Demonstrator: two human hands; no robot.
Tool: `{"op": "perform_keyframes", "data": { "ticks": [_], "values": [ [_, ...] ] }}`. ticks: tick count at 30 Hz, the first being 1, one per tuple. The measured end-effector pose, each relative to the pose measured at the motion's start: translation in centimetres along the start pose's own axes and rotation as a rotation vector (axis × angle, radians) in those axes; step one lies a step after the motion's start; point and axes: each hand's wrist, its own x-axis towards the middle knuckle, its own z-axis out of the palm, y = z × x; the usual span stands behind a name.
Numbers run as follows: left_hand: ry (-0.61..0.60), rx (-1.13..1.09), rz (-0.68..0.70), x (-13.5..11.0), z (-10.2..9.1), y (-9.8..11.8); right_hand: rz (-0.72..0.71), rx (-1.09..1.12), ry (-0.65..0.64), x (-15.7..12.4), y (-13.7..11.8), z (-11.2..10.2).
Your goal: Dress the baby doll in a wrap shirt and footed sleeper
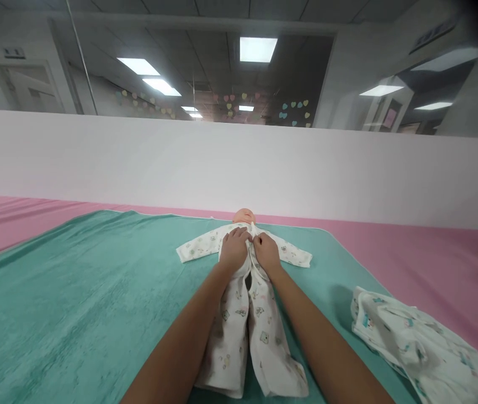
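A baby doll (244, 216) lies on its back with its head away from me. It wears a white printed romper (231, 331), sleeves spread to both sides and legs stretched toward me. My left hand (235, 247) rests on the chest with its fingers bent and pressed to the front opening. Beside it, my right hand (265, 249) is closed on the opposite edge of the romper front. The fingertips of both hands almost meet at the middle, and any fastener there is hidden under them. Below the hands a small dark gap shows between the romper legs.
A teal blanket (95, 303) lies under the doll, over a pink sheet (445, 258). Crumpled white printed cloth (419, 342) sits at the right. A low white wall (222, 168) runs behind the doll, with a large window or mirror above it.
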Motion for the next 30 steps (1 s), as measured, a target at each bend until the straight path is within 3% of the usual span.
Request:
{"op": "perform_keyframes", "data": {
  "ticks": [3,8,14,24,30],
  "values": [
    [-0.016,-0.013,0.027,-1.3,-0.2,-0.2,0.011,0.015,0.031,-0.9,-0.8,-0.3],
    [-0.028,-0.118,0.06,-3.5,-0.3,-1.2,-0.087,-0.062,-0.008,-3.5,-2.5,-1.9],
    [0.019,-0.174,0.132,-4.0,0.3,-2.2,-0.139,-0.166,-0.069,-5.9,-2.7,-2.9],
    [-0.036,-0.071,0.091,-3.6,0.4,-1.9,-0.087,-0.08,-0.312,-4.2,-2.1,-3.4],
    [-0.048,-0.005,0.106,-3.5,-0.1,-1.4,-0.113,-0.122,-0.226,-4.5,-1.9,-2.8]
  ]
}}
